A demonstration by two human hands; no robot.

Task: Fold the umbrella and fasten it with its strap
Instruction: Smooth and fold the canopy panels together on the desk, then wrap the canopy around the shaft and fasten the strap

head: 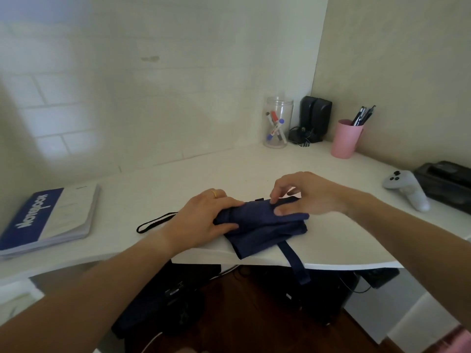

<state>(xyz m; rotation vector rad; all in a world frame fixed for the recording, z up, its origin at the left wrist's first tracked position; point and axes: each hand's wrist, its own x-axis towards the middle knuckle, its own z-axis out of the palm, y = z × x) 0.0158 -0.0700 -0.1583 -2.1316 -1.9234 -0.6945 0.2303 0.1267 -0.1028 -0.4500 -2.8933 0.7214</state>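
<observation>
A navy blue umbrella lies collapsed on the white desk, close to the front edge. My left hand grips its left end, where a black wrist loop trails out to the left. My right hand pinches the cloth on its upper right side with fingertips and thumb. The umbrella's navy strap hangs loose over the desk's front edge. Part of the canopy cloth spreads flat toward the edge.
A blue and white notebook lies at the left. At the back right stand a clear jar of markers, black speakers and a pink cup of pens. A white controller and a black box sit at the right.
</observation>
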